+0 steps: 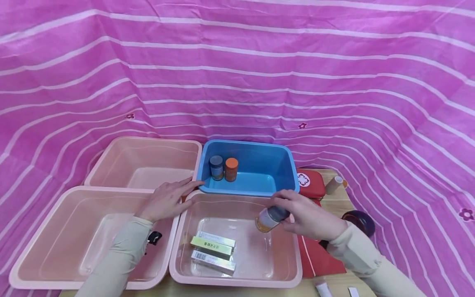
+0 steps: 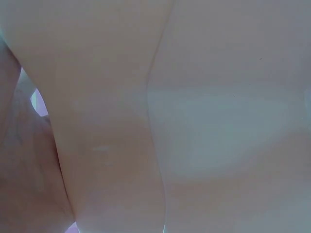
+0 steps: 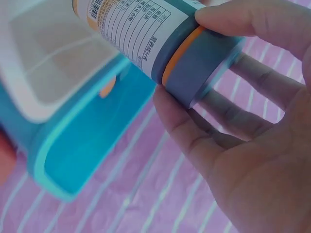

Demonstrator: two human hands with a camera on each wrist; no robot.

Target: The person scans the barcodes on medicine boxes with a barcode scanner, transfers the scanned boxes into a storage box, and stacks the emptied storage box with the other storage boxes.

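My right hand (image 1: 306, 216) grips a jar (image 1: 268, 220) by its dark grey lid and holds it tilted over the front right pink bin (image 1: 237, 282). In the right wrist view, the fingers and thumb close around the lid, and the jar's white label (image 3: 141, 31) shows a printed table. My left hand (image 1: 167, 201) lies with fingers extended at the near left corner of the blue bin (image 1: 252, 192), fingertips at its rim. Inside the blue bin stand a grey-lidded jar (image 1: 216, 168) and an orange-lidded jar (image 1: 231, 169). The left wrist view is mostly pink bin wall (image 2: 107, 121).
Several slim boxes (image 1: 211, 246) lie in the front right bin. Two more pink bins, one at the back (image 1: 156, 142) and one in front (image 1: 44, 239), stand at left. To the right are a red case (image 1: 311, 183), a pale tube (image 1: 334, 185) and a dark round object (image 1: 359, 222).
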